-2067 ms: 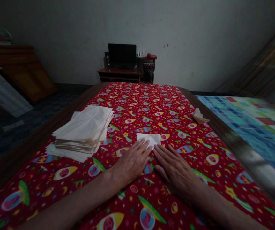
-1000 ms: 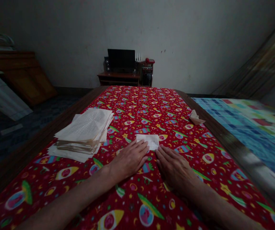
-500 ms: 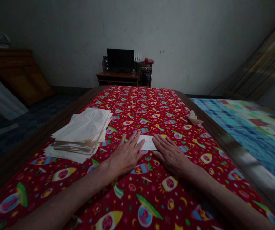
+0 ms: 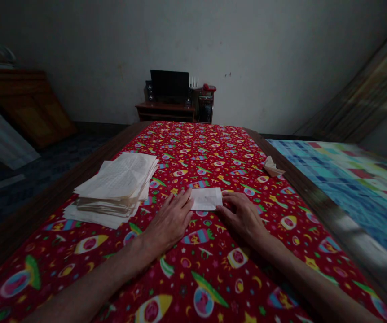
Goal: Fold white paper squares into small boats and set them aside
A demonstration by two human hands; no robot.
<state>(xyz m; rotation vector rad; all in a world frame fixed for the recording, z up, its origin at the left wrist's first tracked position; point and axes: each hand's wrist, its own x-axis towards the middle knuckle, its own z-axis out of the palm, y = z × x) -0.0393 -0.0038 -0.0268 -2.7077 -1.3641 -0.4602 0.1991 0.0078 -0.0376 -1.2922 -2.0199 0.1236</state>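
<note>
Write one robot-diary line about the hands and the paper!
left hand: on folded paper's left end | right hand: at its right end | paper stack: left | folded paper piece: far right

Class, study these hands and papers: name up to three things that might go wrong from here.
The small paper might slip or crease unevenly between the left hand and right hand.
The stack has uneven edges, so a bump might scatter its sheets.
The folded shape sits near the cloth's right edge; it could get knocked off.
</note>
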